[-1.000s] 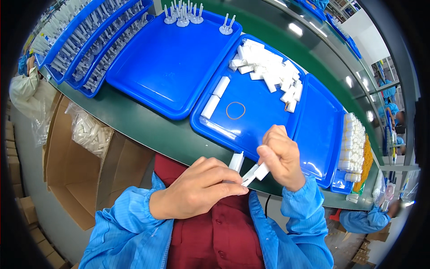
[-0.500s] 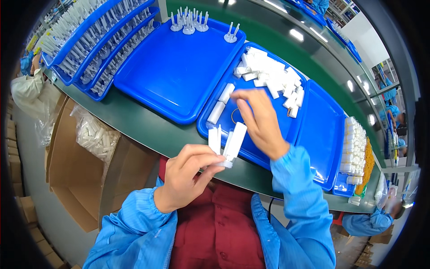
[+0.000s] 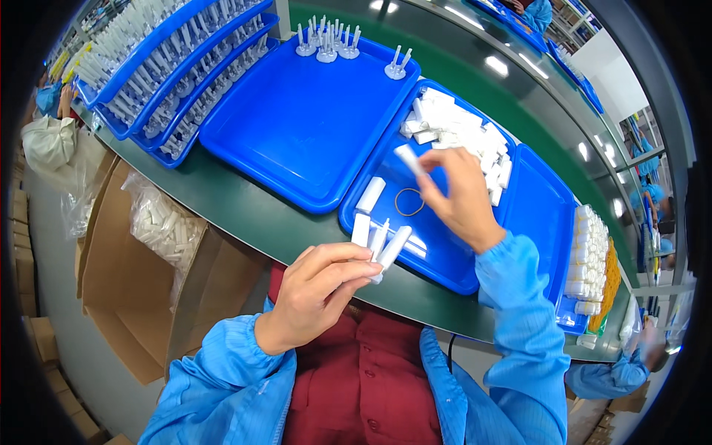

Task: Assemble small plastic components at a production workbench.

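Observation:
My left hand [image 3: 315, 293] is closed, pinching the base of a small multi-prong plastic stand [image 3: 377, 277] in front of my chest. White sleeves [image 3: 397, 245] stand on two of its prongs, and one slimmer prong shows between them. Above the middle blue tray [image 3: 449, 259], my right hand [image 3: 463, 196] grips one white sleeve [image 3: 409, 159] between thumb and fingers. A single loose sleeve [image 3: 371, 194] lies by the tray's left edge, beside a thin rubber band [image 3: 399, 210]. Farther back in that tray is a heap of white sleeves [image 3: 456, 122].
To the left lies a blue tray [image 3: 297, 126] with several pronged stands [image 3: 326, 50] along its far edge. Stacked trays [image 3: 133, 122] of filled stands rise beyond it. Another blue tray [image 3: 538, 215] and bundled white pieces [image 3: 586, 252] sit right. An open carton [image 3: 122, 285] stands lower left.
My right hand has taken one of the two loose sleeves by the tray's left edge and moved slightly right with it. My left hand still holds the stand, turned a little.

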The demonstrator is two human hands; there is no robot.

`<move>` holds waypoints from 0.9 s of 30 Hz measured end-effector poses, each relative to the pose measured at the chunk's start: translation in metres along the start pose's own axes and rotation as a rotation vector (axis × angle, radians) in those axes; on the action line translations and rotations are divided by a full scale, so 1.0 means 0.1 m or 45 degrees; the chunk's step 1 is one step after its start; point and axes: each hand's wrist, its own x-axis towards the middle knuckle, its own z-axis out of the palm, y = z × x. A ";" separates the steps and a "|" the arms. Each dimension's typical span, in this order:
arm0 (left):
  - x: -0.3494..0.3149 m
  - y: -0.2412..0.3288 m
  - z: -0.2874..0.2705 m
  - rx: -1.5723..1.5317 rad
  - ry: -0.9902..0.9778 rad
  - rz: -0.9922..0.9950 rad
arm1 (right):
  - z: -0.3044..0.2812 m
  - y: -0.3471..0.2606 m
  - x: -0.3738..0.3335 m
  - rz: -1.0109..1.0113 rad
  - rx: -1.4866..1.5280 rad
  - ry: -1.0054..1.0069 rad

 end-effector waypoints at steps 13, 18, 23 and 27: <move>0.12 0.27 0.07 -0.113 -0.336 0.122 | -0.34 -0.42 -0.59 0.602 0.749 0.028; 0.14 0.29 0.12 -0.053 -0.335 0.169 | -0.31 -0.43 -0.68 0.556 0.732 0.047; 0.09 0.30 0.11 0.014 -0.408 0.228 | -0.40 -0.46 -0.67 0.257 0.548 0.042; 0.11 0.31 0.12 0.016 -0.413 0.232 | -0.38 -0.48 -0.71 0.435 0.673 0.083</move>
